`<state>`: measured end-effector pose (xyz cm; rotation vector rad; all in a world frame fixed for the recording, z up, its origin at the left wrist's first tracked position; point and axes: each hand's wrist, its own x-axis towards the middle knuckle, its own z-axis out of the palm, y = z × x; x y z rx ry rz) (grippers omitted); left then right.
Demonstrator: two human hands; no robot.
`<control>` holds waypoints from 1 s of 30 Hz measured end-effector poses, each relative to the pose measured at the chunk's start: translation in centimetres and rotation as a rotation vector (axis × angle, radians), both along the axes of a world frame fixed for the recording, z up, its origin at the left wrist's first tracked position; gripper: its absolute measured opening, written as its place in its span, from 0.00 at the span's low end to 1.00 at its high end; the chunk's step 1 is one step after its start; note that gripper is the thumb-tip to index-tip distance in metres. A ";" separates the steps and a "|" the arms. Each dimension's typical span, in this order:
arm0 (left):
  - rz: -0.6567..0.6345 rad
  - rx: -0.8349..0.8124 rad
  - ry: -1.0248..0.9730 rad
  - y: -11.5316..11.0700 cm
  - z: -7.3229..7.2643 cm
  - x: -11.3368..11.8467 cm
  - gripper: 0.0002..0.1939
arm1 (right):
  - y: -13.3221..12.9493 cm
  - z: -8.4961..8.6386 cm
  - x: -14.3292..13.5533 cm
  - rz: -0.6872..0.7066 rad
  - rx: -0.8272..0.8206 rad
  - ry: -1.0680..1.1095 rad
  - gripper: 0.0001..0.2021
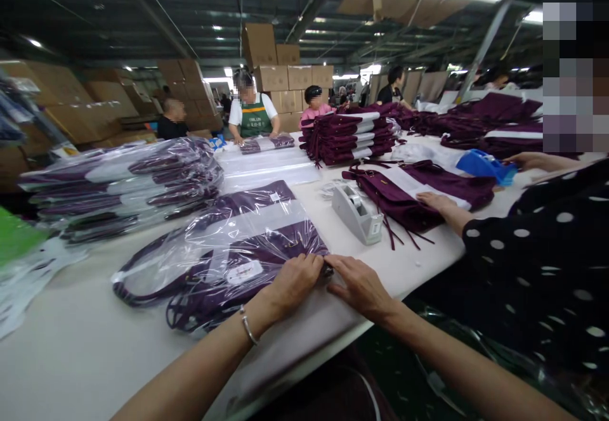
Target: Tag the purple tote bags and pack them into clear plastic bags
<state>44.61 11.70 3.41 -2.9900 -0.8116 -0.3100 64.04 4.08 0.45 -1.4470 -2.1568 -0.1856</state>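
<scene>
A folded purple garment in a clear plastic bag (223,262) lies on the white table (76,345) in front of me. My left hand (295,281) presses flat on the bag's near right edge. My right hand (359,284) rests beside it, fingertips touching the same corner of the bag. The two hands meet at the bag's open end; whether either one pinches the plastic is hidden. A silver bracelet sits on my left wrist.
A grey tape dispenser (356,213) stands just beyond my hands. A stack of bagged garments (124,186) lies at left, unbagged purple stacks (347,136) farther back. A co-worker in a dotted sleeve (537,250) handles a garment at right. Other people work at the far end.
</scene>
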 end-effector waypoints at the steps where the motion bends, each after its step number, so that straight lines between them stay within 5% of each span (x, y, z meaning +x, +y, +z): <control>1: 0.008 -0.021 -0.033 0.4 0.2 -0.3 0.14 | 0.2 0.2 -0.3 -0.013 0.039 -0.018 0.29; 6: 0.045 -0.110 -0.185 2.3 2.7 -2.0 0.24 | 2.9 2.2 -1.3 -0.007 0.254 -0.064 0.19; 11: -0.022 -0.090 -0.369 0.8 4.9 -4.0 0.28 | 4.7 5.2 -1.2 0.124 0.250 -0.050 0.10; 19: 0.067 0.547 -0.378 0.2 2.5 -2.6 0.08 | 5.5 6.9 -1.9 0.086 0.139 0.040 0.17; 30: 0.135 0.302 -0.614 1.3 1.9 -2.1 0.03 | 5.4 6.7 -2.3 0.150 0.140 0.015 0.09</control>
